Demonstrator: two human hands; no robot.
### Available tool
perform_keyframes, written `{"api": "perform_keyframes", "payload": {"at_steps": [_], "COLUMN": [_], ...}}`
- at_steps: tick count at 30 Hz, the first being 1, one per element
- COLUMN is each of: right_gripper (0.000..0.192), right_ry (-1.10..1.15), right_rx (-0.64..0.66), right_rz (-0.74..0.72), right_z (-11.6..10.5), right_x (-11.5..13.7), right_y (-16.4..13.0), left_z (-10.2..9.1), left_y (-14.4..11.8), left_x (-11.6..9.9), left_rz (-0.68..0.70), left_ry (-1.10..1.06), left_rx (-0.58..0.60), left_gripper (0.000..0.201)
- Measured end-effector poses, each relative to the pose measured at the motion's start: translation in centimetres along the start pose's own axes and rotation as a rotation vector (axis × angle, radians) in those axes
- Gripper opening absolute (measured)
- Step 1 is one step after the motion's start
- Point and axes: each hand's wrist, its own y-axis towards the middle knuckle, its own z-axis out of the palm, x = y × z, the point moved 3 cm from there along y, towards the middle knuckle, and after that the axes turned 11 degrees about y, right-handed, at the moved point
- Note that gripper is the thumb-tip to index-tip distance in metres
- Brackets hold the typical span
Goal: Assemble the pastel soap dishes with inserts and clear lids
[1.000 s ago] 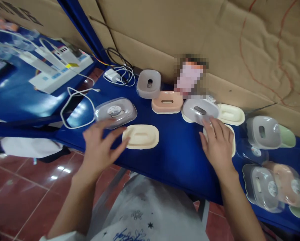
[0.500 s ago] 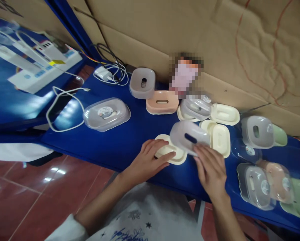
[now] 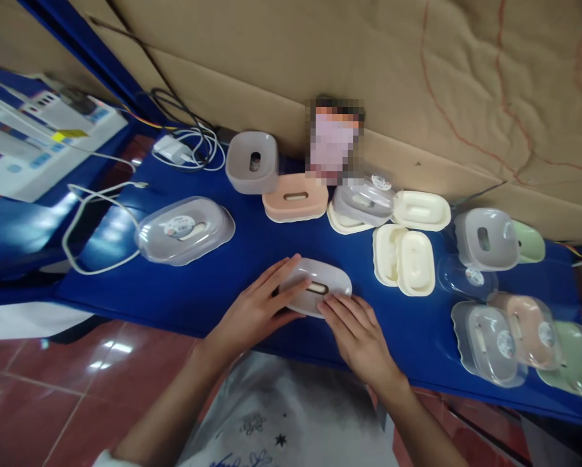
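In front of me lies a grey oval soap dish (image 3: 339,275) with a slot in its middle; cream shows through the slot. My left hand (image 3: 259,308) grips its left end, fingers over the top and thumb at the near side. The fingers of my right hand (image 3: 352,324) press together on its near right edge. Cream trays (image 3: 416,263) lie partly overlapped to the right of my hands. Behind them sits a clear-lidded grey dish (image 3: 363,200) on a cream base, with another cream tray (image 3: 422,211) beside it.
A peach dish (image 3: 295,196) and a grey square dish (image 3: 252,162) stand at the back near a blurred phone-like object (image 3: 334,139). On the left are a lidded dish (image 3: 184,230), white cables and a power strip (image 3: 33,143). Several lidded dishes (image 3: 498,344) crowd the right end.
The grey slotted piece has come down leftwards onto the cream tray and covers it. My right hand has moved left with it. The view has shifted slightly.
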Motion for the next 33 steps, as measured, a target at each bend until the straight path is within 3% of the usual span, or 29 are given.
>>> {"api": "perform_keyframes", "payload": {"at_steps": [9,13,15,17,19,23,25,31,33], "right_gripper": [0.038,0.039,0.041,0.044,0.047,0.051,0.052,0.056,0.058], "right_ry": [-0.002,0.002,-0.042,-0.183,-0.367,-0.540,-0.525,-0.138,-0.153], "right_rx": [-0.023,-0.011,-0.132,-0.326,-0.412,-0.191,-0.135,-0.201,-0.232], "right_rz": [0.015,0.033,0.151,0.371,0.589,0.796,0.794,0.566,0.554], "right_z": [1.1,-1.3,-4.2,-7.3,-9.3,-8.7,-7.9,-7.4,-7.4], "right_x": [0.3,-0.5,-2.4,-5.1,-7.8,-10.6,-10.4,-8.3,-8.4], "right_y": [-0.4,-0.8,-1.5,-2.6,-4.0,-5.2,-5.1,-4.2,-4.5], "left_z": [0.1,0.4,0.4,0.4,0.4,0.8,1.0,0.8,0.8], "left_y": [-0.4,-0.5,-0.3,0.0,0.6,1.6,1.9,1.5,1.4], "left_x": [0.1,-0.1,-0.3,-0.6,-0.9,-1.2,-1.2,-0.9,-0.8], "left_rz": [0.043,0.022,-0.004,-0.016,-0.016,-0.017,-0.013,-0.012,-0.028], "left_ry": [0.055,0.023,0.012,0.020,0.042,0.077,0.077,0.044,0.023], "left_rx": [0.022,0.037,0.052,0.052,0.027,-0.010,-0.016,-0.067,-0.055], "left_gripper": [0.064,0.066,0.063,0.059,0.054,0.049,0.049,0.043,0.042]}}
